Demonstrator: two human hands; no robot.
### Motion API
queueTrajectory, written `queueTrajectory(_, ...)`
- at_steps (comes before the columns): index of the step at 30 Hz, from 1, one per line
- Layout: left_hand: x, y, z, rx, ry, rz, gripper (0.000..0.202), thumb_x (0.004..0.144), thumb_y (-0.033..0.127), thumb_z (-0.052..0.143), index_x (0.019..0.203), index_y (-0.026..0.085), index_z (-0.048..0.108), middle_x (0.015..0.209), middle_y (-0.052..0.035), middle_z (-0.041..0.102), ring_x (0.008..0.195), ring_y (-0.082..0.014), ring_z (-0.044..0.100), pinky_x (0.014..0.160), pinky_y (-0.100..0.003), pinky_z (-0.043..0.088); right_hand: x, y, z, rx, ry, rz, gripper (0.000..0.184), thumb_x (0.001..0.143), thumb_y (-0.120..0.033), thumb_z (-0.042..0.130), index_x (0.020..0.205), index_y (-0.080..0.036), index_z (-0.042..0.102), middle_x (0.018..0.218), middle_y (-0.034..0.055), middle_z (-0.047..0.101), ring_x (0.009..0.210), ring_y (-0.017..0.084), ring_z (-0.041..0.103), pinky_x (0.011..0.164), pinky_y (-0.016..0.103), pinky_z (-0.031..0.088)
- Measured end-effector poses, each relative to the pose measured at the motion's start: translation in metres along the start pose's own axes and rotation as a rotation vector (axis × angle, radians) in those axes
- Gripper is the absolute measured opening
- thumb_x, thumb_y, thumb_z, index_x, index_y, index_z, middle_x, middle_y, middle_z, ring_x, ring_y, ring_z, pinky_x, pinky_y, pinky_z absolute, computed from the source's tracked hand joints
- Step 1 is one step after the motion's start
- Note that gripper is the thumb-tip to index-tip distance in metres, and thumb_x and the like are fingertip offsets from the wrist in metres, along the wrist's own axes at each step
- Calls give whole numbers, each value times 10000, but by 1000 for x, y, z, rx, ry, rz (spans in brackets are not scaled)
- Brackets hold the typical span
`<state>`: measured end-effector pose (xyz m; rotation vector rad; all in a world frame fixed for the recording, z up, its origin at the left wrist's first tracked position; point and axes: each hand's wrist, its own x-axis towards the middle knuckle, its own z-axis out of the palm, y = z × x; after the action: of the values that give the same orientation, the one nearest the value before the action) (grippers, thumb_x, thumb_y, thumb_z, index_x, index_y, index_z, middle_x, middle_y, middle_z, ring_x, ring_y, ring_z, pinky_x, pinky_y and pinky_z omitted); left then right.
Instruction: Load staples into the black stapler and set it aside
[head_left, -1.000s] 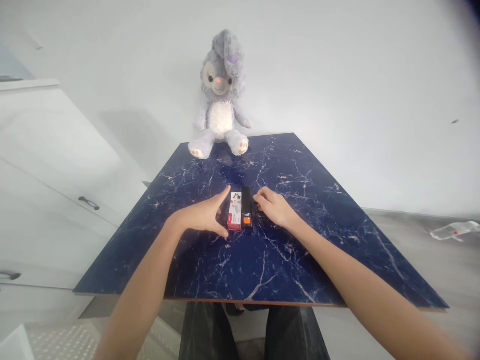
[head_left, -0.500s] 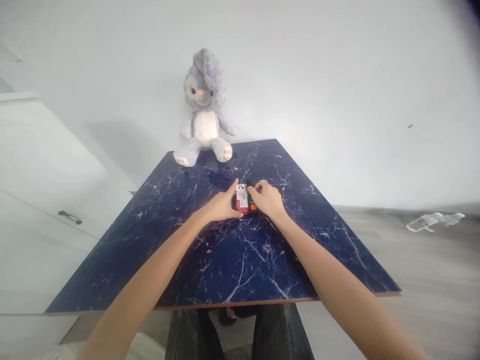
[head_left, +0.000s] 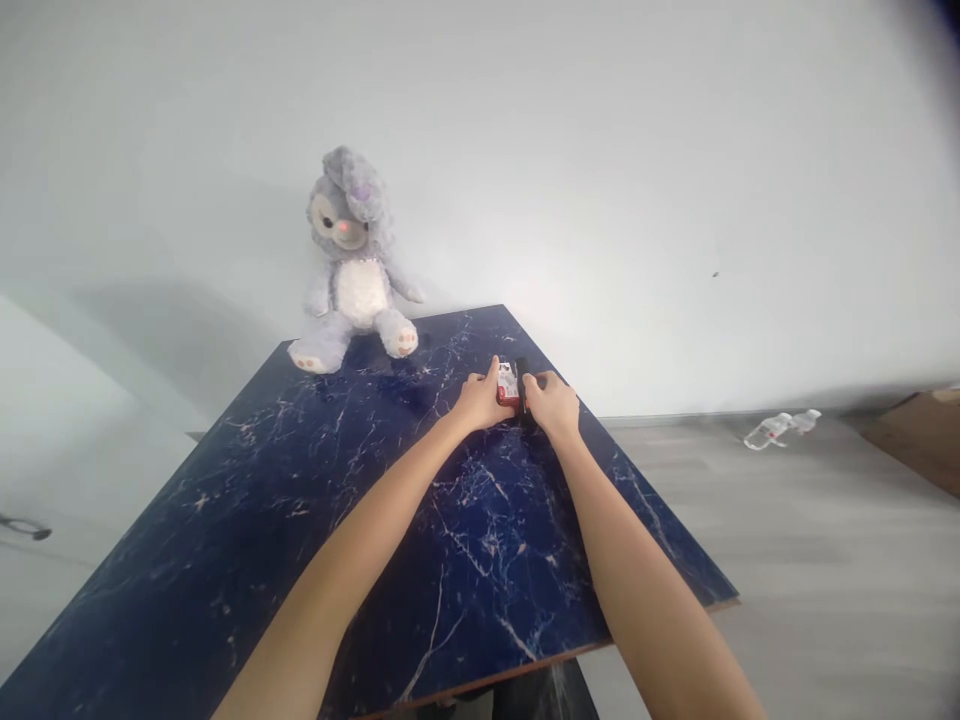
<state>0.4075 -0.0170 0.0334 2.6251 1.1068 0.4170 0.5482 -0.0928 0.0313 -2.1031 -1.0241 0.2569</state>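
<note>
My left hand (head_left: 480, 402) is closed around a small red and white box (head_left: 508, 381), with the thumb along its left side and fingers at its lower edge. Right beside the box is a narrow black object (head_left: 523, 372) with a bit of orange, its kind not clear. My right hand (head_left: 553, 402) grips it from the right, covering much of it. Both things are low over the dark blue marbled table (head_left: 337, 470), near its right edge; whether they rest on it I cannot tell.
A grey plush rabbit (head_left: 360, 290) sits at the table's back left, against the white wall (head_left: 562, 180). Clear plastic bottles (head_left: 780, 428) lie on the floor to the right, and a brown box (head_left: 919, 435) stands beyond them. A white cabinet with a dark handle (head_left: 26, 527) is at left.
My view has swung to the right. Both hands have shifted toward the table's right edge with the box and the black object, which now shows a narrower side and less orange.
</note>
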Motion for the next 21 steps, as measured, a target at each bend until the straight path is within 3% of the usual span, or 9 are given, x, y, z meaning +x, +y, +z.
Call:
queueTrajectory(6,-1,-8,7,-39,53,41,1014,770,542,717,1578,156,243,1339,-183,625,1302,-398,503,1049,-449,402,7,1,13,73,92,-18,516,949,-601,411,1006,-194,724,1020,129,761,1008,299,692,948,406,454)
queueTrajectory(12,-1,4,11,-4,109,4,986,763,577,729,1553,175,297,1291,-175,656,1252,-396,541,1011,-446,423,19,1,17,29,65,-13,531,960,-605,383,950,-186,709,981,148,753,986,296,684,952,419,431)
queueTrajectory(18,-14,7,13,-37,167,-118,1118,686,628,777,1556,133,278,1359,-203,620,1286,-429,503,1025,-499,411,23,2,16,15,33,-20,568,997,-557,276,982,-179,701,1004,166,740,1006,317,668,944,441,416)
queueTrajectory(21,-20,3,15,-84,185,-81,806,780,498,747,1456,163,465,1348,-146,646,1300,-354,522,1078,-457,396,23,3,17,13,50,-16,553,1004,-506,263,1006,-170,703,1019,184,736,1017,332,663,952,463,405)
